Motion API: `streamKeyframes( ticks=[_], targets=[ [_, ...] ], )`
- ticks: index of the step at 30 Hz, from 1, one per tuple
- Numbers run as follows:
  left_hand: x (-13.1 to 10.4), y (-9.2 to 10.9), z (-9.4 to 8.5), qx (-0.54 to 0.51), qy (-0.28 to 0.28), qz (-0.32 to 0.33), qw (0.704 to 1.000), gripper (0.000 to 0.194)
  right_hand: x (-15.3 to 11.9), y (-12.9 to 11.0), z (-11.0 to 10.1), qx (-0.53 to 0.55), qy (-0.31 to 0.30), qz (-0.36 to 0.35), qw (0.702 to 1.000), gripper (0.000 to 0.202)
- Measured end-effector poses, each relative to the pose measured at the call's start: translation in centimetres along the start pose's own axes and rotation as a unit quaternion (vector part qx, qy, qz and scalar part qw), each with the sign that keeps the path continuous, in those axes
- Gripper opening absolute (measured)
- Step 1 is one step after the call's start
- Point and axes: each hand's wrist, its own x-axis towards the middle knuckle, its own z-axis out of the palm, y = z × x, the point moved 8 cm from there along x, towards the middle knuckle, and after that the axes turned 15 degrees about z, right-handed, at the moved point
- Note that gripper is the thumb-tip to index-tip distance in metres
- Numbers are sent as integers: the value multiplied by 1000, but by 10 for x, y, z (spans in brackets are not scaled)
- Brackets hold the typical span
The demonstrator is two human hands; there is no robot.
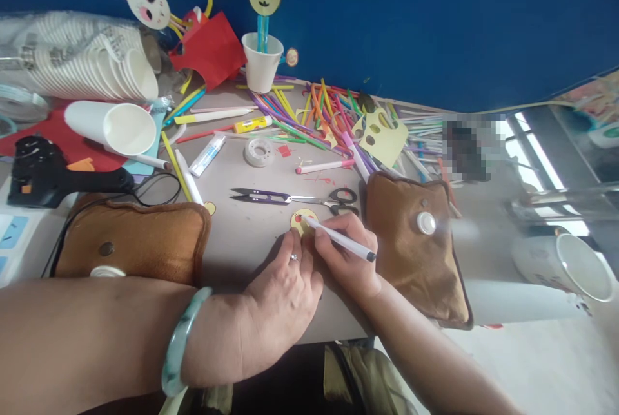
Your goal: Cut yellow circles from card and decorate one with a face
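Observation:
My right hand grips a white marker pen with a dark end cap. Its tip meets a small yellow paper disc that carries red spots. Stretched flat on the table, the fingers of my left hand press the disc's lower edge, partly covering it. A green bangle and a ring are on that arm and hand. Just beyond the disc lie purple-handled thread snips and black-handled scissors. Another small yellow disc rests to the left, beside a brown cushion-like pouch.
A second brown pouch lies right of my hands. Behind are a tape roll, a glue stick, a pink marker and many coloured sticks. A black glue gun and paper cups stand left; a mug is right.

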Motion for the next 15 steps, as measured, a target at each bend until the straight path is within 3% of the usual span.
streamKeyframes(
  ticks=[15],
  targets=[
    [0,0,0,2,-1,0,1000,47,0,-2,0,5,5,-16,1000,11]
  ],
)
